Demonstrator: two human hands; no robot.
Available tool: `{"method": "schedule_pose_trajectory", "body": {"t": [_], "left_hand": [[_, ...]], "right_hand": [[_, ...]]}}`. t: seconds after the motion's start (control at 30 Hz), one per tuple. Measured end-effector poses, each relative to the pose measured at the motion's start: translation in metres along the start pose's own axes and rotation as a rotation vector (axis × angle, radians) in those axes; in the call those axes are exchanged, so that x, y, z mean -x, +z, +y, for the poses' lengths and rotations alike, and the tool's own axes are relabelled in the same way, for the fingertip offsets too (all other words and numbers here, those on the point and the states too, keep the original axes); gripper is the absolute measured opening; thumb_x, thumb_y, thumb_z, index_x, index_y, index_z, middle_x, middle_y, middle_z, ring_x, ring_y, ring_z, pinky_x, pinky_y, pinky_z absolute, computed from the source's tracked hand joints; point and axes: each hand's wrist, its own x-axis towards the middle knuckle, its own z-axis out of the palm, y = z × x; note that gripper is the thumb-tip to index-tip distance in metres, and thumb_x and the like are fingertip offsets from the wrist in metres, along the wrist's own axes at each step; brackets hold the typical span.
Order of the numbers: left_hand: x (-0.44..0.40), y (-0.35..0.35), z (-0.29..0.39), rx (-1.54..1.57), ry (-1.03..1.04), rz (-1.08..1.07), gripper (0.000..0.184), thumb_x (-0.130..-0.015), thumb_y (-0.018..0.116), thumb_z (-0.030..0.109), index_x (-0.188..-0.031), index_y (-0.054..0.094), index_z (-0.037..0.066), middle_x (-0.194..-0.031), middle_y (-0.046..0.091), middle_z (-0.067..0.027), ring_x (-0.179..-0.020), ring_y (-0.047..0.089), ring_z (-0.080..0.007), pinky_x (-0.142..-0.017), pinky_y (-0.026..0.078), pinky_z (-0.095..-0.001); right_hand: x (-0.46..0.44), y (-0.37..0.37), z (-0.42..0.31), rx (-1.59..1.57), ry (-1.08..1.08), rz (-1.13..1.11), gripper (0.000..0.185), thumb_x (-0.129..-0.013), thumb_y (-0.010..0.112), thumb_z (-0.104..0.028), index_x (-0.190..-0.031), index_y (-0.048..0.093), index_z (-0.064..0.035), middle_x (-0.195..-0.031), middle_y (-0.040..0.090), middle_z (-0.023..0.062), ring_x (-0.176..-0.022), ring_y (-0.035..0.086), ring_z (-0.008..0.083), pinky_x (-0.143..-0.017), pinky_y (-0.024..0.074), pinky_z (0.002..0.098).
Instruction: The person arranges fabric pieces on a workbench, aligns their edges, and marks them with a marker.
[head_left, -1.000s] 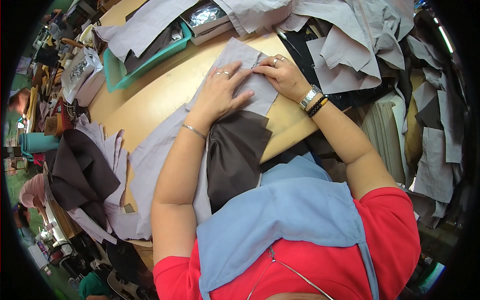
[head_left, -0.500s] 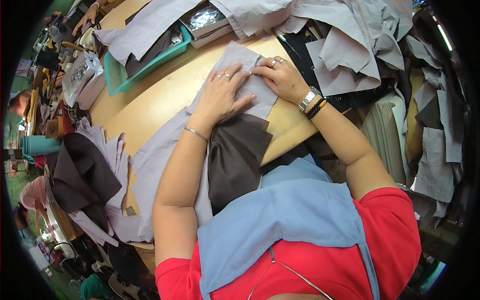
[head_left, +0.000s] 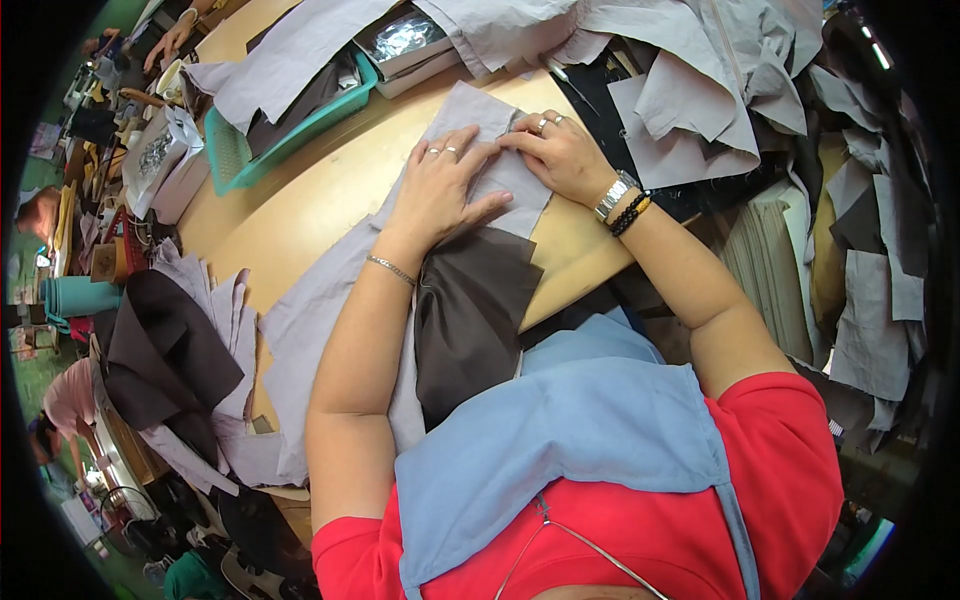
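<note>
A pale grey fabric piece (head_left: 468, 108) lies on the light wooden table, with dark brown lining cloth (head_left: 470, 310) joined to or lying under its lower part; which one, I cannot tell. My left hand (head_left: 445, 190) rests flat on the grey fabric, fingers stretched and thumb apart. Close beside it, my right hand (head_left: 562, 158) pinches the fabric near its upper right edge between thumb and forefinger. The tips of both hands nearly meet there. Whatever small detail sits between the right fingertips is hidden.
A teal basket (head_left: 228, 160) holding dark cloth stands at the back left, beside a box with foil (head_left: 405, 45). Grey fabric pieces (head_left: 690, 110) pile up at the back right. Dark cloth (head_left: 165, 345) hangs over the table's left side. Another person's hand (head_left: 175, 38) shows far left.
Both hands stay almost in place on the fabric. The right fingers have shifted very slightly left at the fabric's edge. At the far left, a person in pink has moved slightly.
</note>
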Motion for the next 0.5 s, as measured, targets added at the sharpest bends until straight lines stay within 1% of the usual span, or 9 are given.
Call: {"method": "schedule_pose_trajectory", "body": {"t": [0.07, 0.13, 0.17, 0.27, 0.37, 0.47, 0.5], "left_hand": [[-0.0008, 0.0019, 0.0001, -0.008, 0.005, -0.004, 0.066, -0.08, 0.063, 0.062, -0.128, 0.057, 0.017, -0.141, 0.05, -0.0134, -0.131, 0.045, -0.0313, -0.108, 0.031, -0.0572], [-0.0014, 0.0022, 0.0004, -0.014, 0.001, -0.005, 0.067, -0.08, 0.063, 0.063, -0.128, 0.057, 0.017, -0.141, 0.05, -0.0134, -0.132, 0.045, -0.0312, -0.107, 0.031, -0.0592], [-0.0016, 0.0024, 0.0006, -0.017, -0.001, -0.005, 0.068, -0.08, 0.063, 0.064, -0.128, 0.057, 0.017, -0.141, 0.049, -0.0135, -0.132, 0.044, -0.0311, -0.106, 0.031, -0.0602], [-0.0012, 0.0054, -0.0007, -0.01, 0.001, 0.026, 0.07, -0.079, 0.062, 0.066, -0.128, 0.057, 0.016, -0.142, 0.049, -0.0133, -0.132, 0.044, -0.031, -0.106, 0.03, -0.0616], [-0.0019, 0.0037, 0.0008, -0.049, -0.006, -0.002, 0.072, -0.079, 0.061, 0.067, -0.129, 0.056, 0.016, -0.142, 0.048, -0.0129, -0.132, 0.043, -0.0306, -0.106, 0.03, -0.0626], [-0.0014, 0.0013, 0.0041, -0.095, -0.022, -0.023, 0.07, -0.08, 0.061, 0.066, -0.132, 0.056, 0.018, -0.145, 0.047, -0.0089, -0.133, 0.042, -0.0286, -0.106, 0.029, -0.0593], [-0.0012, 0.0013, 0.004, -0.1, -0.025, -0.026, 0.07, -0.08, 0.06, 0.066, -0.132, 0.055, 0.019, -0.145, 0.046, -0.0089, -0.134, 0.041, -0.0284, -0.107, 0.028, -0.0601]], "right_hand": [[0.0, -0.0003, -0.0003, 0.012, 0.005, -0.001, 0.027, -0.082, 0.064, -0.007, -0.107, 0.068, -0.0143, -0.101, 0.066, 0.0058, -0.093, 0.061, 0.0283, -0.084, 0.0489, 0.0396], [0.0002, 0.0, 0.0003, 0.021, 0.003, 0.006, 0.027, -0.081, 0.065, -0.007, -0.108, 0.068, -0.0132, -0.103, 0.065, 0.006, -0.092, 0.06, 0.0275, -0.083, 0.0487, 0.0392], [0.0001, 0.0001, -0.0002, 0.035, 0.023, 0.016, 0.026, -0.082, 0.065, -0.009, -0.107, 0.068, -0.0138, -0.102, 0.065, 0.0056, -0.093, 0.061, 0.0274, -0.083, 0.0488, 0.0395], [-0.0006, 0.0003, -0.002, 0.081, 0.075, 0.045, 0.023, -0.083, 0.065, -0.014, -0.105, 0.068, -0.0158, -0.101, 0.065, 0.0045, -0.094, 0.061, 0.0268, -0.082, 0.0486, 0.0401], [-0.0004, 0.0013, -0.0023, 0.122, 0.117, 0.06, 0.023, -0.084, 0.065, -0.017, -0.107, 0.068, -0.0176, -0.1, 0.065, 0.0036, -0.093, 0.062, 0.0256, -0.08, 0.0479, 0.0396], [0.0002, 0.0021, -0.0032, 0.136, 0.164, 0.056, 0.025, -0.084, 0.065, -0.02, -0.109, 0.067, -0.019, -0.1, 0.064, 0.0031, -0.093, 0.061, 0.0249, -0.078, 0.0469, 0.0397], [0.0001, 0.0021, -0.0033, 0.139, 0.17, 0.06, 0.026, -0.084, 0.065, -0.02, -0.109, 0.067, -0.0192, -0.1, 0.064, 0.0031, -0.093, 0.061, 0.0247, -0.077, 0.0465, 0.04]]}}
